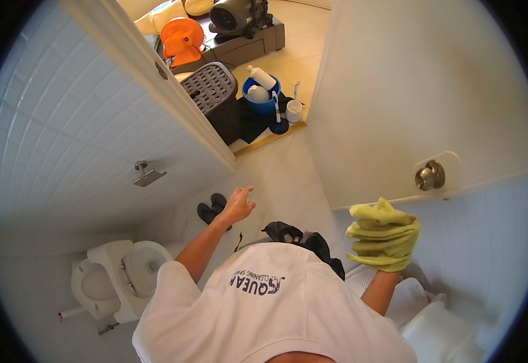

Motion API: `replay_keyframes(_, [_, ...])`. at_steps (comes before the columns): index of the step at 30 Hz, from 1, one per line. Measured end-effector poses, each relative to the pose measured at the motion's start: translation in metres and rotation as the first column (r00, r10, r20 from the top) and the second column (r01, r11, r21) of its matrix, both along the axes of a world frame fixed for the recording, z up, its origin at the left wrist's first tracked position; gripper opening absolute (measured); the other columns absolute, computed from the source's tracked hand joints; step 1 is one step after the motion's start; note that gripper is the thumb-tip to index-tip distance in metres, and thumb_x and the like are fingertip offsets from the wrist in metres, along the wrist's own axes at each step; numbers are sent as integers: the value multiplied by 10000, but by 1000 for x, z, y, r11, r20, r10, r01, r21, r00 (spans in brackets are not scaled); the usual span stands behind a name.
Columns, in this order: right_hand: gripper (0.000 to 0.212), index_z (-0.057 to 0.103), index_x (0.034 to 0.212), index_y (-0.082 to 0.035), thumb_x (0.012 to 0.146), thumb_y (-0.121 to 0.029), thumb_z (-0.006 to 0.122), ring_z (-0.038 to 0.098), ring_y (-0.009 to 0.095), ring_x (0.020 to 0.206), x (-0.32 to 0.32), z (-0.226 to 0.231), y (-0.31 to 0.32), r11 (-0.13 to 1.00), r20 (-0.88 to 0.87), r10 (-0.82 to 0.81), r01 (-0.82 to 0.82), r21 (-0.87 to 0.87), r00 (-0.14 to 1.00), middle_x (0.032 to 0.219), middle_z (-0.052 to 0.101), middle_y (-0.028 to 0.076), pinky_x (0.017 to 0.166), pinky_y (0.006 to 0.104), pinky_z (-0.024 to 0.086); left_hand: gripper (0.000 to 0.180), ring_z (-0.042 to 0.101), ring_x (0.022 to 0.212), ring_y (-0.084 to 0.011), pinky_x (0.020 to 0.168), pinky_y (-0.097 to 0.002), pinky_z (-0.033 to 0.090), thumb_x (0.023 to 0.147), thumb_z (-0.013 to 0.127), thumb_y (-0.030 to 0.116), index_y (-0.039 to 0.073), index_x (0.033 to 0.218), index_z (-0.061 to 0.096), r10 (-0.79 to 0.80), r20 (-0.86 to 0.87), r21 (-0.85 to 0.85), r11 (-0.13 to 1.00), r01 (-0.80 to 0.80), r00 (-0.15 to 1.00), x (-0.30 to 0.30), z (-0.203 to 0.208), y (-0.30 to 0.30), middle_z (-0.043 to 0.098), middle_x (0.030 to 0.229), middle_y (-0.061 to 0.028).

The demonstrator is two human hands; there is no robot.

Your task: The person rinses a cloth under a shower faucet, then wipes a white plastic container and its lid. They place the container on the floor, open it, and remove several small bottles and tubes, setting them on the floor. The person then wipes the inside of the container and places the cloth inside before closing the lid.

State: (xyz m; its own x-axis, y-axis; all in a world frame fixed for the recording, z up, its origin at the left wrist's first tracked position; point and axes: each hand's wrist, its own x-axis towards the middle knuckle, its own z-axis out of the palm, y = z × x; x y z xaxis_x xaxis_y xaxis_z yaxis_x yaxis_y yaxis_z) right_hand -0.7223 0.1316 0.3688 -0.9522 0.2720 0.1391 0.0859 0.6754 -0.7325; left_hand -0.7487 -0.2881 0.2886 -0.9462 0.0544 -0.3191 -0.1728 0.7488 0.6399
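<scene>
My left hand is held out in front of me over the floor, holding nothing, with its fingers apart and slightly bent. Below it on the floor is a pair of black flip-flops. On the right, my right hand is wrapped in the folds of a yellow-green cloth, which hides its fingers. The cloth is near the lower edge of a white door with a round metal knob.
A toilet with its lid up stands at left. Above it, a metal paper holder juts from the tiled wall. Past the doorway stand a blue bucket with bottles, a toilet brush and a grey lidded basket. White plastic tubs sit at lower right.
</scene>
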Motion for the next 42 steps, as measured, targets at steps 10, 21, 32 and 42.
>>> replay_keyframes(10, [310,462,1075,-48,822,-216,521,490,172,956,-140,5,-35,970,-8,238,-238,-39,971,1061,508,63,791,288,400,451,392,1093,-359,921,-383,329,759,542,185,29,1167,428,120,-29,96,988,-117,992,-65,-6,-3,416,1147,-233])
replay_keyframes(21, [373,451,1141,-39,822,-212,540,481,171,1015,-289,-10,-97,869,-5,482,-479,-126,876,1121,499,69,850,279,399,464,427,1053,-309,877,-359,363,753,557,164,34,1179,428,389,162,146,899,-412,907,-143,-4,-22,442,1143,-200])
replay_keyframes(32, [398,463,1134,-34,789,-185,590,490,175,1009,-397,3,-158,891,-8,412,-404,-206,911,1104,513,66,874,272,394,633,423,1051,-223,815,-378,393,803,515,245,78,1320,191,586,732,572,-252,-780,347,-299,-87,-127,290,1309,-91])
replay_keyframes(42, [448,449,1145,-67,761,-223,618,468,170,1044,-471,26,-238,956,302,245,-282,83,921,1118,500,52,905,271,369,576,468,1013,-215,837,-415,350,763,449,598,210,1188,411,331,906,215,-896,-389,-262,-409,-201,-204,487,1143,4])
